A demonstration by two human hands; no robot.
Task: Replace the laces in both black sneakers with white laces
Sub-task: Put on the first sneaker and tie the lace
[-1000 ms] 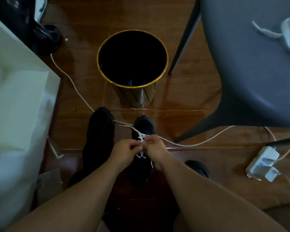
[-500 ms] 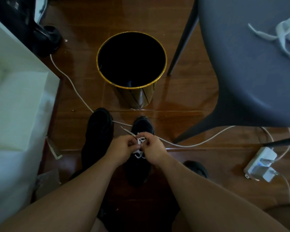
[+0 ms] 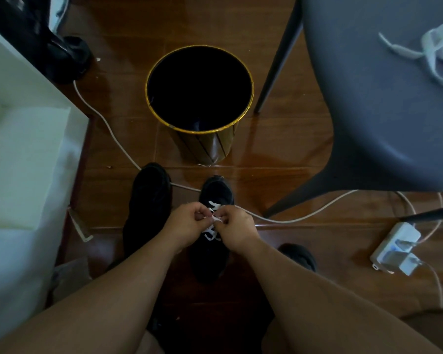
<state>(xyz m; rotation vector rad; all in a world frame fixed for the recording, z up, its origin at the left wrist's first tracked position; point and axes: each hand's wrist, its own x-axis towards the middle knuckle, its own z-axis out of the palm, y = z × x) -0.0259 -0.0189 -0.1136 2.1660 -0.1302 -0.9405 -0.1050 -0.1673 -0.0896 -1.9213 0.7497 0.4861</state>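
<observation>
Two black sneakers stand side by side on the wooden floor. The right sneaker (image 3: 215, 192) carries a white lace (image 3: 213, 207) crossed through its eyelets. My left hand (image 3: 187, 223) and my right hand (image 3: 237, 229) meet over its tongue, each pinching a part of that white lace between thumb and fingers. The left sneaker (image 3: 149, 198) shows no white lace; whether it has any lace is too dark to tell. Another white lace (image 3: 435, 51) lies loose on the grey chair seat at the upper right.
A black bin with a gold rim (image 3: 200, 129) stands just beyond the shoes. A grey chair (image 3: 384, 103) fills the right, a white box (image 3: 23, 159) the left. A white cable (image 3: 299, 218) crosses the floor to a power strip (image 3: 397, 247). A dark object (image 3: 298, 255) lies by my right forearm.
Both hands have stayed together over the right sneaker, shifting a little nearer along the lacing. The loose lace end that stuck out to the upper left is no longer visible.
</observation>
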